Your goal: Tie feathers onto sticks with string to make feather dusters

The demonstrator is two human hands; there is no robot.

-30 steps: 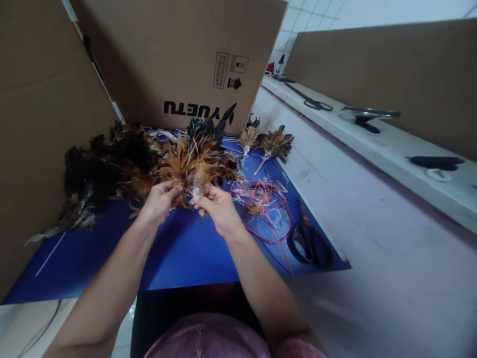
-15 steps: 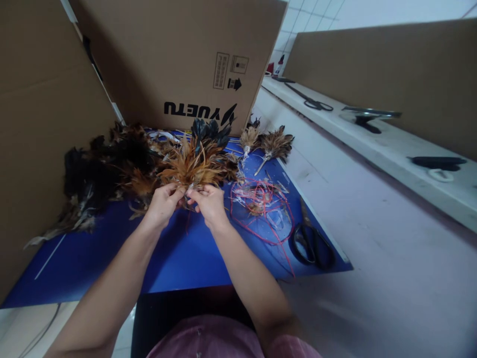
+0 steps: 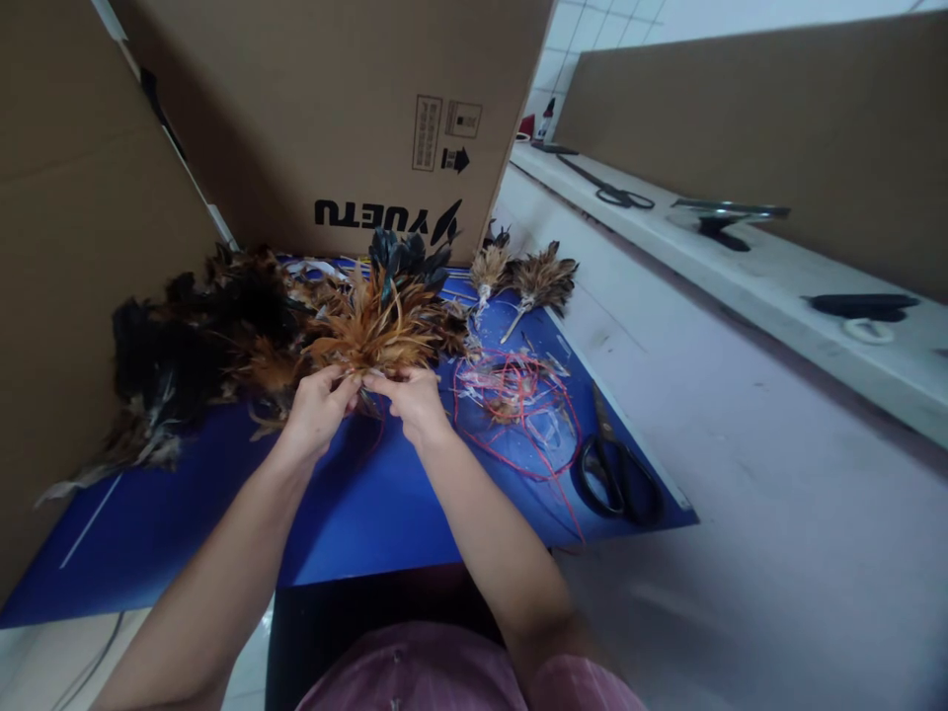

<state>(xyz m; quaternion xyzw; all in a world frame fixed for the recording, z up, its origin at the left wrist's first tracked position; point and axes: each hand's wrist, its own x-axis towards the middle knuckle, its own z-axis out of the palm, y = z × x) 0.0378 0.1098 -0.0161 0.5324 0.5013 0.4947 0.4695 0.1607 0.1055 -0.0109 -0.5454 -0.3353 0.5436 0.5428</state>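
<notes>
A fan-shaped bunch of orange-brown and blue-black feathers is over the blue, flat tabletop, its base pinched by the left hand and the right hand, thumbs and fingers closed, tips nearly meeting. Loose blackish-brown feathers heap beside it; opposite lie tangled red string and black-handled metal scissors. A brown cardboard panel stands behind.

Scissors lie on a pale ledge.
</notes>
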